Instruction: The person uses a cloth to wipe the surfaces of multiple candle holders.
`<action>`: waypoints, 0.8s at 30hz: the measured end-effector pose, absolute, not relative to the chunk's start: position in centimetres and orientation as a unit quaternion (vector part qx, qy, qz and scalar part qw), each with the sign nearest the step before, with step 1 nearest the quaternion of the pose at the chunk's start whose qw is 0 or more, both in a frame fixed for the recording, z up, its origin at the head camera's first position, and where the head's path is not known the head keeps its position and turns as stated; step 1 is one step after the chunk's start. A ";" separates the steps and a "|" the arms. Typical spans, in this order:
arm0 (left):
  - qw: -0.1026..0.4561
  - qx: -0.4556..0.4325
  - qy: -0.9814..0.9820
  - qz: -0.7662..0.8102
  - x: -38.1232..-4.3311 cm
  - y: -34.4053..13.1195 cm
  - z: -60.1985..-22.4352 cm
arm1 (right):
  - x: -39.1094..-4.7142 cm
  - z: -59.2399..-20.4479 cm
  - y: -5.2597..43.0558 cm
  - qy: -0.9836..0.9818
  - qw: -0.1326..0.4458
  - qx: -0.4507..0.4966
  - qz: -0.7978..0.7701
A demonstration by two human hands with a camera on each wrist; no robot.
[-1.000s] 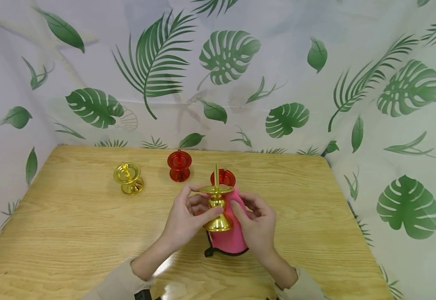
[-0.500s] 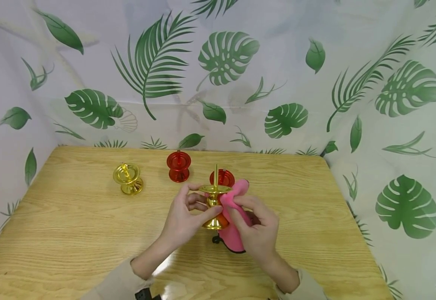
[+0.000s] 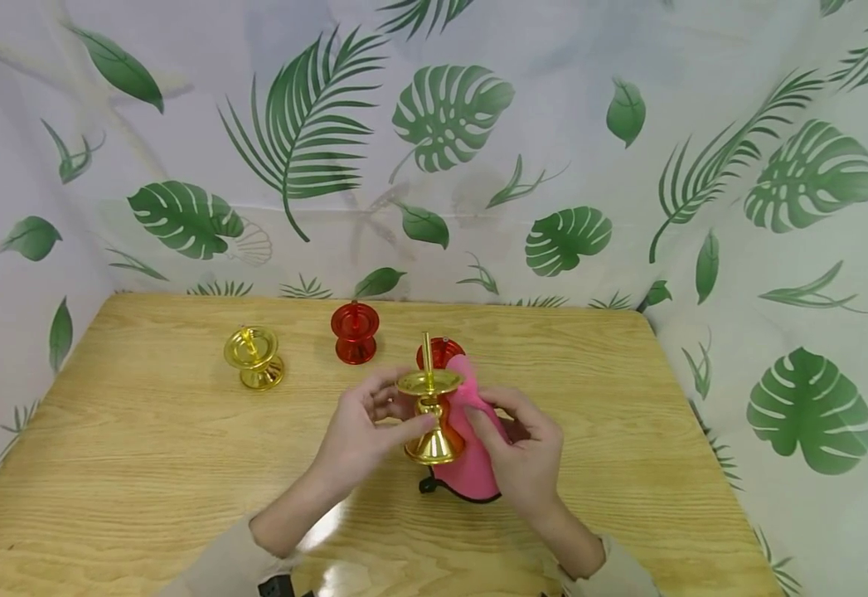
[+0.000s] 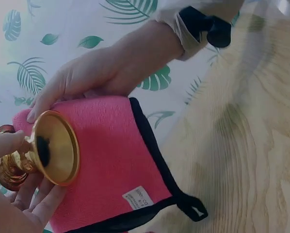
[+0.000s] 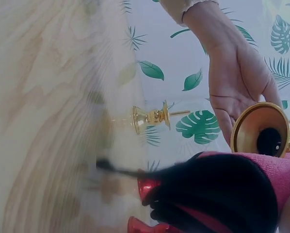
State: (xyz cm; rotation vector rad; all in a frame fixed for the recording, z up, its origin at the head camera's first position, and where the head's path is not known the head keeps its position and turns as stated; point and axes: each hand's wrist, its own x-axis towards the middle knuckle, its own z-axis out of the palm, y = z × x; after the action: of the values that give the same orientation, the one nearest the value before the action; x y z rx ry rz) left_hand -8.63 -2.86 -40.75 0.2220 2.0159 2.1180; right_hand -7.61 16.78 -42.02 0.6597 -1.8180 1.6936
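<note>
In the head view my left hand (image 3: 362, 431) grips a gold candle holder (image 3: 434, 450) by its narrow stem, thumb in front, spike pointing up, clear of the table. My right hand (image 3: 526, 456) pinches a pink cloth (image 3: 467, 477) with black edging, which lies against the holder's right side. The left wrist view shows the holder's hollow base (image 4: 60, 150) in front of the cloth (image 4: 106, 150), which bears a white label (image 4: 138, 198) and a black loop (image 4: 193, 208). In the right wrist view the cloth's dark edging (image 5: 222, 189) hides most of my right fingers.
Another gold candle holder (image 3: 254, 358) stands on the wooden table (image 3: 143, 464) at the back left. A red one (image 3: 355, 333) is at the back middle, and a second red one (image 3: 443, 351) stands partly hidden behind the held holder. Leaf-patterned sheeting (image 3: 434, 191) borders the table.
My right hand has shifted the pink cloth along the held holder's right side, and the cloth's folds have altered. The holder has tilted slightly while staying in my left hand.
</note>
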 end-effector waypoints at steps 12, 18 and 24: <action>0.133 0.071 0.652 0.744 -8.4 -2.6 -40.5 | -8.1 -42.8 16.7 -0.676 0.202 0.175 0.686; 0.114 0.078 0.666 0.733 -8.3 -2.5 -40.6 | -8.2 -43.4 16.7 -0.669 0.192 0.170 0.697; 0.094 0.071 0.693 0.712 -8.5 -2.6 -40.8 | -7.8 -42.8 16.6 -0.685 0.249 0.205 0.653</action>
State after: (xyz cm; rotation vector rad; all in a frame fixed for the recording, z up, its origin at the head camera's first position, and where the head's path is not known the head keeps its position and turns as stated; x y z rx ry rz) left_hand -8.50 -2.64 -40.76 0.2114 2.0544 2.1106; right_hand -7.75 16.64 -42.81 0.5586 -1.8661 1.7795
